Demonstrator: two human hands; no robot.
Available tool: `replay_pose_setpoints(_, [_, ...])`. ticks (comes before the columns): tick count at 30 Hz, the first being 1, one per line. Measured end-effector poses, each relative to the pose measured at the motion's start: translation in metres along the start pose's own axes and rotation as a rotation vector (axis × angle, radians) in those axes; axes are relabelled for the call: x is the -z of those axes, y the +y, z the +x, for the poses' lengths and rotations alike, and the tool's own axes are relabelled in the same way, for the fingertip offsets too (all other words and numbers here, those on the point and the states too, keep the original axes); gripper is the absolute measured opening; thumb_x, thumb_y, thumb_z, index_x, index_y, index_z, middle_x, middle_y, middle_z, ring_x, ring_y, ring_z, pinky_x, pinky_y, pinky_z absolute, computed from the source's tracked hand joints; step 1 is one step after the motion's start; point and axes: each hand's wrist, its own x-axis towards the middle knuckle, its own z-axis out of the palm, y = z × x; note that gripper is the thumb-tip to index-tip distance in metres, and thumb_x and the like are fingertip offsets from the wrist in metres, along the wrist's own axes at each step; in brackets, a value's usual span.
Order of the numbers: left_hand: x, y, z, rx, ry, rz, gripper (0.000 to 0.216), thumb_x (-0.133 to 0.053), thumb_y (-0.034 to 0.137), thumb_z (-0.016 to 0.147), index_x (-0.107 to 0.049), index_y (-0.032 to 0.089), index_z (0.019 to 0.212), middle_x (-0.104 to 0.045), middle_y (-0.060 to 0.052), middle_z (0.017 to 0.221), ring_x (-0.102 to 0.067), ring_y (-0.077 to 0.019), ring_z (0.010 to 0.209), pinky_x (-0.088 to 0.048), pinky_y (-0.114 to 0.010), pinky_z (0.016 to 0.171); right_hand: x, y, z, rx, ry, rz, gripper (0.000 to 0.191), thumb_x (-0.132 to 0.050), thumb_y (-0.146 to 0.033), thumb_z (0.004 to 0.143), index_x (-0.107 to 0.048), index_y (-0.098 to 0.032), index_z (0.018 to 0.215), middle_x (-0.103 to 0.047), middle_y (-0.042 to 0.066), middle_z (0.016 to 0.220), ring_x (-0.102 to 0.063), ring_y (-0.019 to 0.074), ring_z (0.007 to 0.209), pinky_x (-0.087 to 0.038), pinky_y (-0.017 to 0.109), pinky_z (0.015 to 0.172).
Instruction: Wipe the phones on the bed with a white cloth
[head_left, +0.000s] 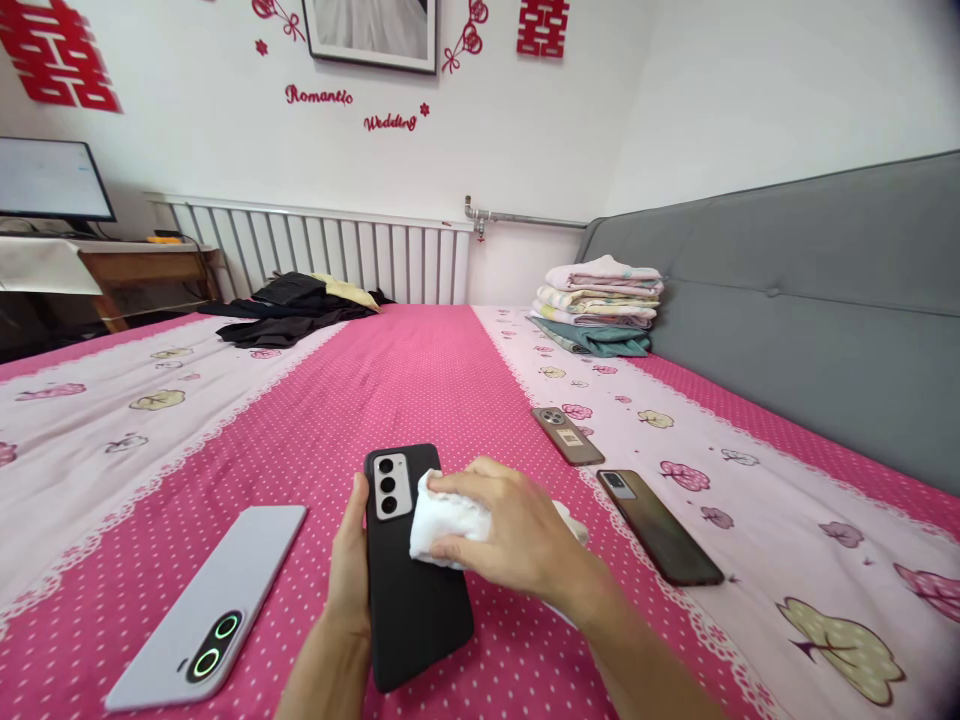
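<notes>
My left hand [351, 570] grips a black smartphone [420, 620] along its left side, its back and three-lens camera block turned toward me. A folded white cloth [450, 525] is bunched in my right hand [517, 525], pressed against the upper right of the phone's back. Part of the cloth hangs out beyond the right hand. To the left, a large pale lilac phone [217, 600] lies back up on the bed, with two ringed lenses. On the right lie a dark phone [664, 530] and a smaller brown phone [568, 437] with a label.
The bed [405, 370] has a pink dotted cover. Folded bedding [600, 300] is stacked by the grey headboard [787, 270]. Dark clothes [292, 305] lie at the far left, before a white radiator [322, 245]. A desk with a monitor [52, 180] stands at the left.
</notes>
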Motion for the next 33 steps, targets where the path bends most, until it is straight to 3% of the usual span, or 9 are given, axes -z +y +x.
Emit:
replay_pose_setpoints(7, [0.016,0.003,0.006,-0.114,0.005,-0.018,0.065,-0.037,0.059,0.084,-0.064,0.004,0.105,-0.067,-0.023,0.093,-0.065,-0.0353,0.082,-0.05,-0.052,0.077,-0.002,0.0,-0.003,0.077,-0.129,0.044,0.05,-0.072,-0.047,0.065,-0.061,-0.034,0.112,-0.061,-0.001,0.092,-0.058,0.015,0.08,-0.04,0.025,0.069])
replay_pose_setpoints(11, [0.019,0.006,0.006,-0.113,0.024,-0.028,0.07,-0.039,0.065,0.08,-0.062,0.006,0.109,-0.066,-0.023,0.091,-0.065,-0.0364,0.081,-0.05,-0.054,0.074,0.003,0.0,-0.005,0.185,-0.237,0.09,0.052,-0.072,-0.05,0.064,-0.061,-0.033,0.112,-0.061,-0.001,0.097,-0.057,0.0149,0.084,-0.04,0.026,0.075])
replay_pose_setpoints(15, [0.019,0.009,0.005,-0.121,0.101,-0.025,0.071,-0.039,0.065,0.079,-0.061,0.005,0.108,-0.066,-0.024,0.089,-0.065,-0.0378,0.079,-0.051,-0.055,0.069,0.006,-0.001,-0.006,0.254,-0.323,0.105,0.053,-0.072,-0.05,0.064,-0.061,-0.034,0.113,-0.06,-0.001,0.093,-0.056,0.014,0.083,-0.04,0.024,0.073])
replay_pose_setpoints(19, [0.013,0.007,0.003,-0.123,0.172,-0.032,0.069,-0.036,0.062,0.081,-0.06,0.004,0.108,-0.066,-0.023,0.085,-0.065,-0.0359,0.074,-0.052,-0.053,0.067,0.002,-0.003,-0.006,0.306,-0.349,0.122,0.051,-0.071,-0.05,0.066,-0.061,-0.034,0.113,-0.059,-0.001,0.094,-0.055,0.0131,0.082,-0.04,0.023,0.073])
replay_pose_setpoints(29, [0.001,-0.009,0.008,-0.042,0.134,-0.085,0.069,-0.036,0.065,0.082,-0.064,0.004,0.099,-0.067,-0.021,0.08,-0.065,-0.028,0.066,-0.054,-0.04,0.064,-0.008,-0.013,-0.015,0.355,-0.403,0.176,0.052,-0.067,-0.053,0.069,-0.057,-0.038,0.117,-0.058,-0.002,0.096,-0.055,0.0117,0.08,-0.04,0.022,0.071])
replay_pose_setpoints(33, [-0.001,-0.01,0.007,-0.056,0.149,-0.086,0.067,-0.035,0.063,0.083,-0.063,0.005,0.099,-0.067,-0.02,0.078,-0.066,-0.0297,0.07,-0.054,-0.042,0.068,-0.007,-0.013,-0.016,0.367,-0.4,0.171,0.051,-0.067,-0.052,0.07,-0.057,-0.038,0.118,-0.058,-0.002,0.097,-0.055,0.0114,0.08,-0.04,0.022,0.071])
